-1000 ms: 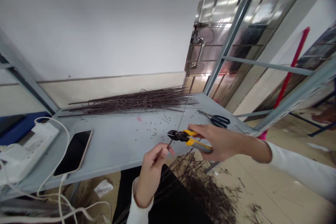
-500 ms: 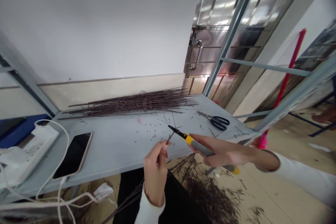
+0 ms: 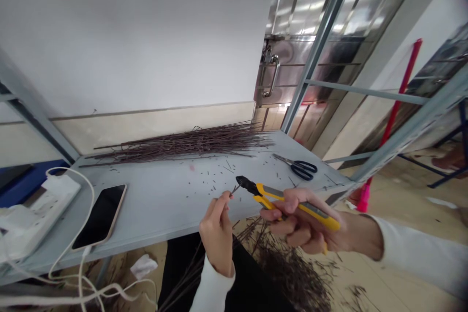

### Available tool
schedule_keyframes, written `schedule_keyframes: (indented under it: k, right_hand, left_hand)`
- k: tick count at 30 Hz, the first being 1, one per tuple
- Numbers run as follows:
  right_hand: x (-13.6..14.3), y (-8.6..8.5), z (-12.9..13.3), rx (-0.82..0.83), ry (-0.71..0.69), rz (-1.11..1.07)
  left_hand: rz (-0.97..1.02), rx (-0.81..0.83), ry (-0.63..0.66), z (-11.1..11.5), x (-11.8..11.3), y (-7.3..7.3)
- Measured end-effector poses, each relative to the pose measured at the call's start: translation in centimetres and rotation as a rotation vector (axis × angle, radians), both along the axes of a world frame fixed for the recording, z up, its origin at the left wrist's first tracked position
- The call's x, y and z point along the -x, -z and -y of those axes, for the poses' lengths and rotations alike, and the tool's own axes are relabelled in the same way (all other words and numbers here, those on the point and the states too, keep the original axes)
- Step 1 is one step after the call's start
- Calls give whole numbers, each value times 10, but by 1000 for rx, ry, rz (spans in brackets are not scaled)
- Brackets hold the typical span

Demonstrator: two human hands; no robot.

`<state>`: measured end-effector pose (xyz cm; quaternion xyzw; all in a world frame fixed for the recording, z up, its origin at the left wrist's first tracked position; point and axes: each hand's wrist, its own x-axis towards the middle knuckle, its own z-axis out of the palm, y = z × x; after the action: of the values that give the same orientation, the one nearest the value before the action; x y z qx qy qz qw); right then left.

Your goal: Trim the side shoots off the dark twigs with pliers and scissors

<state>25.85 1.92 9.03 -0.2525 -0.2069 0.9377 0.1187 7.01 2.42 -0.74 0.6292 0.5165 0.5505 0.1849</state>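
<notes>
My left hand [image 3: 217, 226] is closed in a pinch on a thin dark twig [image 3: 235, 189] above the shelf's front edge; the twig's long stems trail down across my lap. My right hand [image 3: 303, 219] is wrapped round yellow-and-grey cutting pliers [image 3: 270, 195]. The black jaws of the pliers are at the tip of the twig, just beyond my left fingertips; whether they touch it I cannot tell. Short twig clippings [image 3: 212, 180] lie scattered on the grey shelf [image 3: 153, 204] behind my hands.
A long bundle of dark twigs [image 3: 190, 144] lies along the wall. Scissors with dark blue handles [image 3: 302, 169] rest at the right. On the left are a phone [image 3: 99, 215], a white power strip [image 3: 40, 214] and cables. Cut twigs [image 3: 296, 273] are heaped on the floor.
My right hand has turned the pliers, so both yellow handles now show. Their jaws have come closer to my left fingertips, and the side shoots at the twig's tip no longer show.
</notes>
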Motion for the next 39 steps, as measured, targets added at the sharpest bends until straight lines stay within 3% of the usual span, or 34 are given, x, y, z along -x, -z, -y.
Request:
schedule_keyframes:
  k: [3, 6, 10, 15, 21, 25, 28, 35, 39]
  right_hand:
    - [-1, 4, 0, -11, -81, -102]
    - [2, 10, 4, -177, -71, -74]
    - [7, 11, 8, -708, 90, 346]
    - [5, 5, 0, -1349, 80, 996]
    - [-2, 27, -7, -1782, 152, 1490]
    - [-11, 39, -13, -2053, 155, 1576]
    - [-19, 44, -22, -2146, 193, 1569]
    - [-20, 51, -24, -2185, 432, 1438]
    - [-16, 54, -20, -2152, 472, 1413]
  left_hand:
    - [62, -19, 31, -2, 2, -1]
    - [147, 52, 116, -2, 1, -4]
    - [292, 233, 289, 2, 3, -9]
    - [399, 375, 437, 3, 10, -18]
    - [438, 446, 521, -4, 15, -21]
    - [474, 498, 612, -8, 17, -19]
    - [500, 537, 635, -8, 16, -17]
    - [495, 520, 610, -2, 10, -21]
    - [490, 494, 576, 0, 10, -21]
